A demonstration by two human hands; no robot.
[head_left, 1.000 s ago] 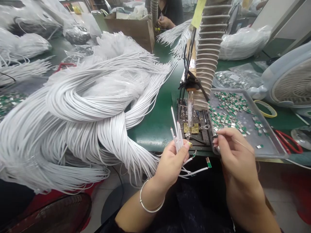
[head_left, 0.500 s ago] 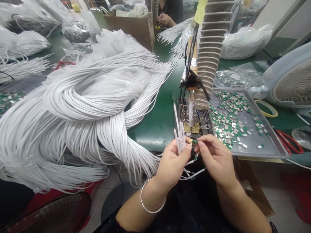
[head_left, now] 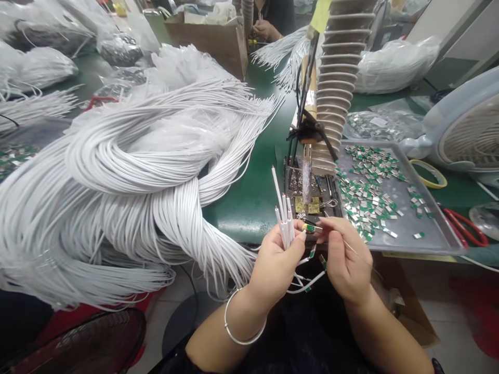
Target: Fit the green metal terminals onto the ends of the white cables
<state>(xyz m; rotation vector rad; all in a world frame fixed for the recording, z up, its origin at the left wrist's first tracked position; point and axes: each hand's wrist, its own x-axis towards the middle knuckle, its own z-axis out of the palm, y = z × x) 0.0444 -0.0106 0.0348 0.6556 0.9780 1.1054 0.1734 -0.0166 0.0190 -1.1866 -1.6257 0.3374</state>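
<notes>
My left hand (head_left: 273,265) is closed round several white cables (head_left: 286,226) whose stripped ends point up. A small green circuit board (head_left: 311,228) juts from its fingertips toward the right. Other cable ends with little boards (head_left: 312,252) hang below, between my hands. My right hand (head_left: 349,262) pinches a thin solder wire (head_left: 355,250), which trails off to the right; its fingertips are just right of the board. Straight above the board a soldering iron (head_left: 307,150) is mounted tip down, over a dirty tray with solder bits (head_left: 297,184) and a yellow sponge (head_left: 306,204).
Thick bundles of white cable (head_left: 148,171) cover the left of the green table (head_left: 230,218). A ribbed hose (head_left: 341,78) hangs beside the iron. On the right are a metal tray (head_left: 432,234) of small boards, yellow tape (head_left: 429,174), red-handled pliers (head_left: 465,228) and a fan (head_left: 468,124). A co-worker's hand (head_left: 266,31) shows behind.
My right hand has drawn back slightly to the right from the board, so the board now shows more plainly. My left hand with the cables has shifted a little left.
</notes>
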